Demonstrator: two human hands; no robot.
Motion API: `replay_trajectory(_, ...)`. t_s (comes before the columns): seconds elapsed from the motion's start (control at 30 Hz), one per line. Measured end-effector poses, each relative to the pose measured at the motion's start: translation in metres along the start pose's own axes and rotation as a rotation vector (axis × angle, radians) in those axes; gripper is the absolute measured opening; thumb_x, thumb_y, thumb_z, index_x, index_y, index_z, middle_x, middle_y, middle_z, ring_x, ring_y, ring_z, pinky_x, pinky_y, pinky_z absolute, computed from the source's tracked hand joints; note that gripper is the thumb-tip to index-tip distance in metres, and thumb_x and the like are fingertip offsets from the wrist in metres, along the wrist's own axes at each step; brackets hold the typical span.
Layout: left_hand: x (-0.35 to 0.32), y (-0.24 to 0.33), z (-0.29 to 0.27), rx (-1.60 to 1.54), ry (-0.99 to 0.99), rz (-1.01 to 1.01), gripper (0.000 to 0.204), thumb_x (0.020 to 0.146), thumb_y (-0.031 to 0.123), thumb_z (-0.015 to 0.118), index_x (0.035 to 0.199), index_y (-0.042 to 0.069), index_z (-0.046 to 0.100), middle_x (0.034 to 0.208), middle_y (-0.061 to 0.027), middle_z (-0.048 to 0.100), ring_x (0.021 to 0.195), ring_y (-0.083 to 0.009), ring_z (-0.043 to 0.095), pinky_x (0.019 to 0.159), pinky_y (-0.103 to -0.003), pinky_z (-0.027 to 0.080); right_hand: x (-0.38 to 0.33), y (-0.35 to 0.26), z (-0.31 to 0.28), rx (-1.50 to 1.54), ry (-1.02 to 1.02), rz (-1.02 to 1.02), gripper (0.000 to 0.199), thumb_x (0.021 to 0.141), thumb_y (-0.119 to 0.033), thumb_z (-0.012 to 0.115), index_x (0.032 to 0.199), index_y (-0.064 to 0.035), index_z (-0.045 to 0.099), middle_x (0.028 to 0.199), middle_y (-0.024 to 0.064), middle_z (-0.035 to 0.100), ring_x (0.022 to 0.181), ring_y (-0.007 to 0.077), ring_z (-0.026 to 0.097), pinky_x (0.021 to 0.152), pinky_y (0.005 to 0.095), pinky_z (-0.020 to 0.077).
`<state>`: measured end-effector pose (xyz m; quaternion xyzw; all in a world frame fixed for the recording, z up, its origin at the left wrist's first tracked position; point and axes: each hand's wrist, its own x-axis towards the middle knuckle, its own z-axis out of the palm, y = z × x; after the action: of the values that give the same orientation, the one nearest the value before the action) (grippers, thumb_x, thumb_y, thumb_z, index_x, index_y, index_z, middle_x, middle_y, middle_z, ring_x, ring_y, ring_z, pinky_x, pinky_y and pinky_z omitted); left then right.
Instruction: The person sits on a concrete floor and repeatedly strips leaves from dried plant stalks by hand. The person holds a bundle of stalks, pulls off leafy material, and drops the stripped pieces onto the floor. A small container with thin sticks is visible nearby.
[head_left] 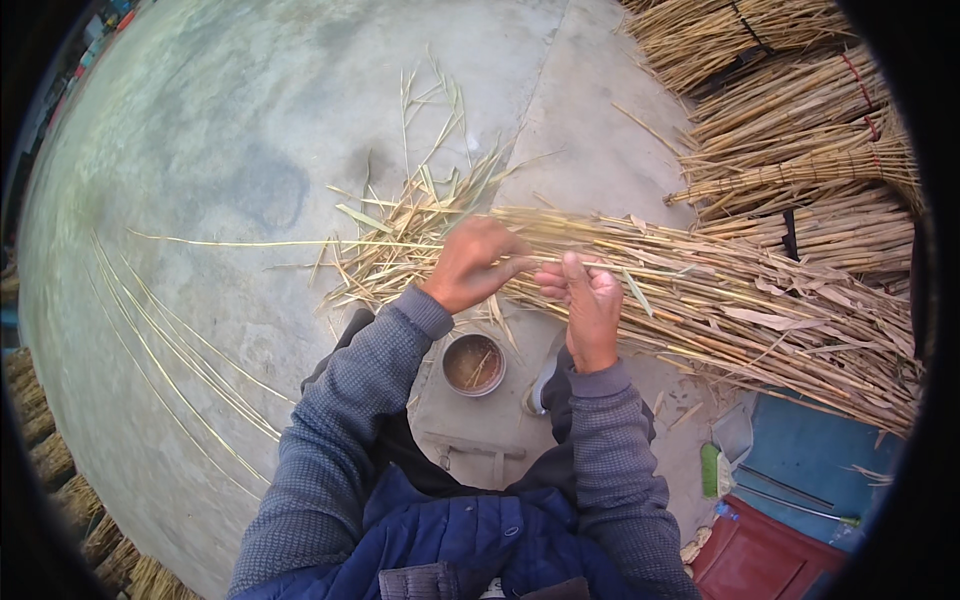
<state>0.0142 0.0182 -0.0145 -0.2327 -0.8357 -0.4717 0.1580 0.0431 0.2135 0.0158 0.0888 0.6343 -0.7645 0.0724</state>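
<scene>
A long thin reed stalk [280,243] stretches across in front of me, its thin end far out to the left. My left hand [475,265] is closed round it, with thumb and forefinger pinched. Just to the right, my right hand [590,310] grips the stalk between thumb and fingers. Beneath and beyond both hands lies a big heap of loose reeds [770,315], reaching to the right. Torn leaves and peelings [375,265] are scattered at its left end. Between my feet stands a small round metal bowl [473,393] with murky brown contents and bits of straw.
Several slender pale stalks [185,350] lie on the concrete floor [230,120] at left. Tied reed bundles [800,115] are stacked at far right, and more bundles [75,505] line the lower left. At lower right are a blue panel [815,445], a dark red panel [765,555] and a thin rod [790,502].
</scene>
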Motion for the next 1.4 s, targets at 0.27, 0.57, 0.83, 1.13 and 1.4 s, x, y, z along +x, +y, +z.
replay_trajectory(0.27, 0.006, -0.013, -0.037, -0.735, 0.298, -0.617, 0.012, 0.092, 0.012, 0.075, 0.093, 0.002, 0.069, 0.086, -0.0052, 0.075, 0.08, -0.0096, 0.069, 0.074, -0.024, 0.055, -0.001, 0.005, -0.007, -0.008, 0.069, 0.02, 0.033, 0.101, -0.028, 0.065, 0.109, 0.0027, 0.058, 0.094, 0.0171, 0.071, 0.077, 0.0185, 0.072, 0.07, 0.0277, 0.0593)
replay_trajectory(0.57, -0.001, -0.038, -0.066, 0.426, 0.243, -0.217, 0.024, 0.082, 0.023, 0.078, 0.093, 0.005, 0.069, 0.084, -0.0082, 0.071, 0.09, -0.0299, 0.062, 0.083, -0.042, 0.044, 0.0, 0.004, -0.008, -0.025, 0.062, 0.008, 0.035, 0.1, -0.029, 0.067, 0.11, 0.0039, 0.059, 0.094, 0.0173, 0.071, 0.078, 0.0189, 0.072, 0.07, 0.027, 0.059)
replay_trajectory(0.83, 0.001, -0.022, -0.035, -0.114, -0.185, -0.201, 0.02, 0.083, 0.027, 0.079, 0.087, 0.008, 0.075, 0.087, -0.0088, 0.072, 0.085, -0.0265, 0.067, 0.079, -0.038, 0.051, 0.004, 0.0, -0.004, 0.041, 0.065, -0.003, 0.029, 0.099, -0.023, 0.068, 0.11, 0.0032, 0.062, 0.098, 0.0142, 0.071, 0.085, 0.0185, 0.072, 0.075, 0.0289, 0.059)
replay_trajectory(1.13, -0.012, -0.039, -0.077, -0.457, -0.393, -0.656, 0.021, 0.086, 0.022, 0.08, 0.085, 0.003, 0.073, 0.078, -0.0044, 0.072, 0.074, -0.0106, 0.065, 0.07, -0.028, 0.051, 0.0, -0.015, -0.024, 0.009, -0.05, -0.13, 0.022, 0.098, -0.012, 0.066, 0.116, 0.0006, 0.064, 0.105, 0.0121, 0.071, 0.093, 0.0194, 0.072, 0.083, 0.0306, 0.0586)
replay_trajectory(1.4, -0.002, -0.017, -0.071, -0.22, -0.371, -0.599, 0.022, 0.083, 0.024, 0.081, 0.089, 0.004, 0.073, 0.092, -0.0027, 0.073, 0.089, -0.0123, 0.065, 0.078, -0.031, 0.051, -0.002, -0.014, -0.02, -0.026, -0.034, -0.156, 0.022, 0.1, -0.019, 0.066, 0.11, 0.0002, 0.065, 0.099, 0.0116, 0.072, 0.089, 0.019, 0.073, 0.079, 0.0295, 0.0592)
